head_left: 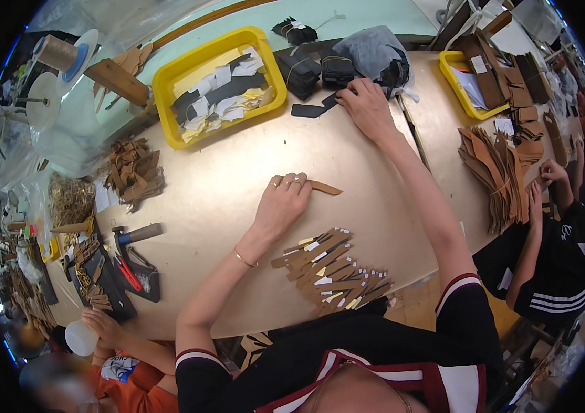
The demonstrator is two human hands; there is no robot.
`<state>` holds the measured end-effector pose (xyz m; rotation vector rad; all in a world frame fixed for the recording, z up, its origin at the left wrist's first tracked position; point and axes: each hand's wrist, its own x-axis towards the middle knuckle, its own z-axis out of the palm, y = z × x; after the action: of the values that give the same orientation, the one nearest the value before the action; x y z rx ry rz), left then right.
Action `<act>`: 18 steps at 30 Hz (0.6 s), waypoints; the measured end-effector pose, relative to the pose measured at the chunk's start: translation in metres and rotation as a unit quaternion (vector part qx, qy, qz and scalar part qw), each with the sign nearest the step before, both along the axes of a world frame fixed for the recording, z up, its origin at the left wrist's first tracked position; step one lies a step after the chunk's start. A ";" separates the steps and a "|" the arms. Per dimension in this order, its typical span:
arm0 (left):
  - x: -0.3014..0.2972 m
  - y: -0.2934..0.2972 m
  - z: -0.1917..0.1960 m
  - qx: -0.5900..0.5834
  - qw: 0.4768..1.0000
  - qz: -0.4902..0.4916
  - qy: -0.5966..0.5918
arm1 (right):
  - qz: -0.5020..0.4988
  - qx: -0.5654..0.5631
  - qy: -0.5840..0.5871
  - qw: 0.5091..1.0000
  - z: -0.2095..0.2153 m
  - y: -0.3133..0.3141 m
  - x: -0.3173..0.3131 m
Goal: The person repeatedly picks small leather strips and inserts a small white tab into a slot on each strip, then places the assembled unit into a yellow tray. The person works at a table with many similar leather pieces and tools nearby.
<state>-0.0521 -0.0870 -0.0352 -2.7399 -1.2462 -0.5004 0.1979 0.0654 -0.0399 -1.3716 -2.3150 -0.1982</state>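
Observation:
My left hand [283,204], a ring on a finger, is closed at the middle of the table on a narrow brown leather strip [327,188]; the strip's pointed end sticks out to the right. Farther off, my right hand [368,107] has its fingertips on a small black strip [330,101]. Another black strip [306,111] lies flat just left of it. Bundles of black pieces [299,74] lie beyond that hand, beside a grey plastic bag [375,49]. Nearer to me, several brown strips with small white tags [327,268] lie overlapping in a fanned row.
A yellow tray [163,103] of paper and dark scraps stands at the far left. Brown leather pieces [134,172], a hammer [141,233] and red-handled pliers [127,272] lie left. Right are leather bundles [495,172] and another yellow tray [468,103]. Co-workers sit on both sides.

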 end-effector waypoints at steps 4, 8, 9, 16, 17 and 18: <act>-0.004 -0.006 0.002 -0.092 0.992 0.028 -0.085 | -0.009 -0.063 0.007 0.998 0.004 -0.007 -0.001; -0.011 -0.009 0.007 -0.133 0.985 0.033 -0.102 | -0.020 -0.054 -0.003 0.998 0.014 -0.034 -0.001; -0.012 -0.010 0.007 -0.129 0.985 0.033 -0.106 | -0.029 -0.061 0.001 0.998 0.014 -0.048 -0.002; -0.021 -0.018 0.005 -0.113 0.985 0.034 -0.130 | -0.061 -0.112 0.129 0.983 0.010 -0.144 -0.001; -0.022 -0.017 0.005 -0.099 0.987 0.028 -0.123 | -0.063 -0.124 0.138 0.981 0.009 -0.153 0.000; -0.022 -0.017 0.005 -0.093 0.988 0.025 -0.121 | -0.064 -0.133 0.150 0.978 0.009 -0.160 0.000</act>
<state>-0.0738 -0.1037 -0.0302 -2.8580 -1.4815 -0.7674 0.1976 -0.0948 -0.0308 -1.5580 -2.0570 0.2741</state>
